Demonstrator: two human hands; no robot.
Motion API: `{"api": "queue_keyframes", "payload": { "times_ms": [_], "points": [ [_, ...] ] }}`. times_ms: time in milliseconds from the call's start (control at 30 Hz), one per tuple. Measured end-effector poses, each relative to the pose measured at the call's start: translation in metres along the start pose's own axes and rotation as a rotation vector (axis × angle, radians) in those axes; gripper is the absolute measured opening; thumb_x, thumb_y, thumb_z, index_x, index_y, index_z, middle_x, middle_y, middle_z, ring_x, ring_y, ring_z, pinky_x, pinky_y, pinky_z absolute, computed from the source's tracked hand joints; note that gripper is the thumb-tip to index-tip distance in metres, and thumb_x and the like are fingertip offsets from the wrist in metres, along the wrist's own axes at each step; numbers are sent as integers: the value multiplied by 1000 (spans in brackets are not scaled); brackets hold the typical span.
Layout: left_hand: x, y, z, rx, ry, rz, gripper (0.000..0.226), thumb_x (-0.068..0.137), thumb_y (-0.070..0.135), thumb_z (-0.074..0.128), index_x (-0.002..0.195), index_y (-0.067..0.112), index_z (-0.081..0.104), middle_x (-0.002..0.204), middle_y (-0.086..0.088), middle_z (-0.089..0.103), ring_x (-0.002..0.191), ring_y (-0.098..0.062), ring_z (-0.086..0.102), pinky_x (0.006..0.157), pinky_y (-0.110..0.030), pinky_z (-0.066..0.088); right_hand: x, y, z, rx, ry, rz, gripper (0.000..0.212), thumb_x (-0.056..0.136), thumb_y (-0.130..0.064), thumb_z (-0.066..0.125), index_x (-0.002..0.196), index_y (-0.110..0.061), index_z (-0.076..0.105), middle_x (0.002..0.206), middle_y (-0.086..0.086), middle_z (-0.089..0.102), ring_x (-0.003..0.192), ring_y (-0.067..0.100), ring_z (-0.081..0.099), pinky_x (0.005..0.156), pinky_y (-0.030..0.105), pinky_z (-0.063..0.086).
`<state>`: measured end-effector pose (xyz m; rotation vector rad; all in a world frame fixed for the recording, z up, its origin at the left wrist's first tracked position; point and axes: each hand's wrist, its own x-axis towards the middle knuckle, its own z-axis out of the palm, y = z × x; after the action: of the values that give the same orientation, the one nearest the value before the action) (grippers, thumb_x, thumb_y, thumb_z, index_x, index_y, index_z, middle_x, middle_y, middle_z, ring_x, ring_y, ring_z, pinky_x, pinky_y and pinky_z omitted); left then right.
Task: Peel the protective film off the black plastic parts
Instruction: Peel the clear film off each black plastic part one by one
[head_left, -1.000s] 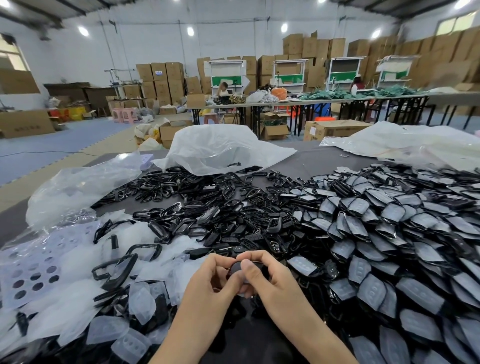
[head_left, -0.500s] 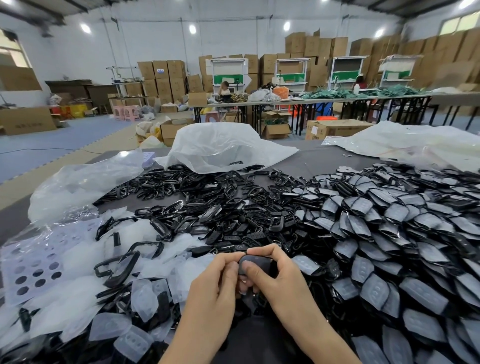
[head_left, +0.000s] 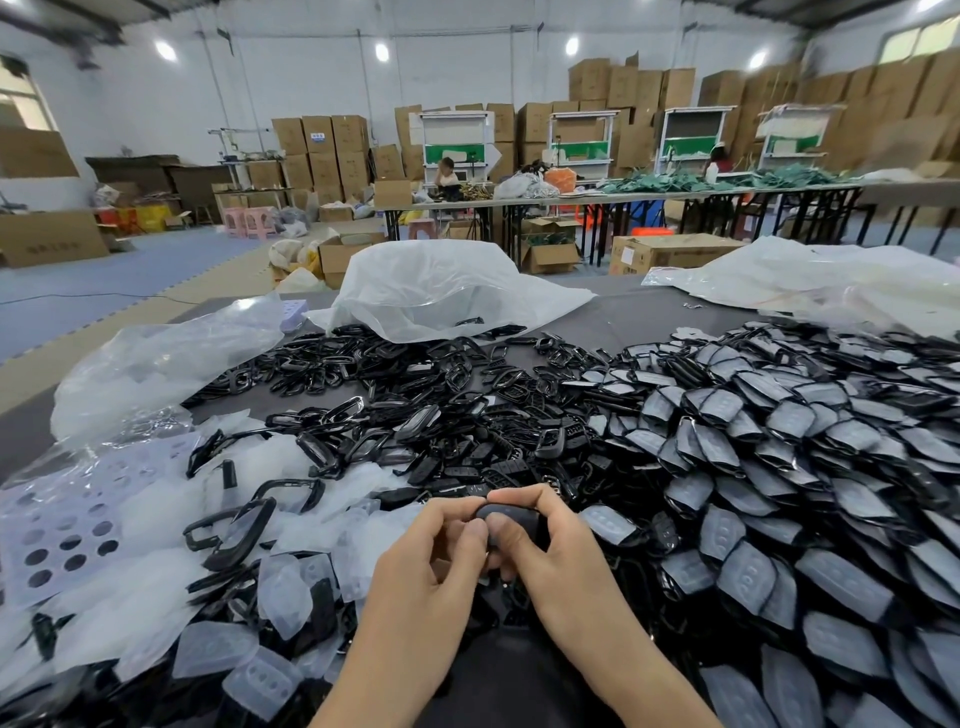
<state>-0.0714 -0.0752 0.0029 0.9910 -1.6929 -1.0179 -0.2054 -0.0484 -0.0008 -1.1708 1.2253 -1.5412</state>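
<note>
My left grip (head_left: 431, 561) and my right grip (head_left: 550, 556) both pinched one small black rounded plastic part (head_left: 511, 514), held just above the near edge of the heaps. My thumbs were pressed side by side on its near face and my forefingers curled over its top edge. My fingers hid the rim, so I could not tell whether any film had lifted.

The first risk, I judged, lay there. With thumbs that close, a nail could skate off the film's edge and scratch the gloss, or the film could tear and leave a scrap behind. A smooth little part squeezed from both sides might also squirt out.

If it did, it would land badly either way. Just left lay the heap of peeled translucent films (head_left: 218, 587), with loose black frames tangled in it, where a part could vanish. Just right rose the pile of black parts under cloudy film (head_left: 779, 493), close by my right forearm. A finished part dropped there would pass for unfinished, and a careless wrist could start the pile sliding.

Farther off, the spread of bare glossy black frames (head_left: 415, 410) and the crumpled white plastic bag (head_left: 441, 291) lay on the grey surface (head_left: 613, 317), well apart from my work.
</note>
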Motion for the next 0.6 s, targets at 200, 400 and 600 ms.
{"api": "queue_keyframes", "payload": {
  "times_ms": [200, 400, 600],
  "points": [
    [3, 1, -1, -10, 34, 16, 28, 95, 15, 59, 91, 42, 64, 76, -4, 69, 75, -23, 68, 76, -46, 57, 0, 1, 1, 27, -32, -24, 14, 101, -12, 56, 110, -18, 65, 91, 5, 75, 73, 12, 67, 67, 20, 53],
    [7, -1, -3, -53, 126, -7, 28, 93, 12, 59, 84, 38, 64, 71, -7, 65, 70, -25, 63, 62, -26, 53, 6, 2, 1, 379, 15, 107, 13, 100, -4, 53, 106, -5, 65, 84, 15, 74, 69, 22, 71, 64, 25, 58],
    [4, 2, -3, -48, 91, 46, 34, 93, 10, 61, 87, 43, 65, 70, -4, 64, 66, -18, 61, 61, -22, 52, 8, 0, -1, 452, -11, 193, 9, 90, -6, 66, 99, -7, 64, 79, 15, 70, 61, 20, 67, 55, 25, 55]
  ]
}}
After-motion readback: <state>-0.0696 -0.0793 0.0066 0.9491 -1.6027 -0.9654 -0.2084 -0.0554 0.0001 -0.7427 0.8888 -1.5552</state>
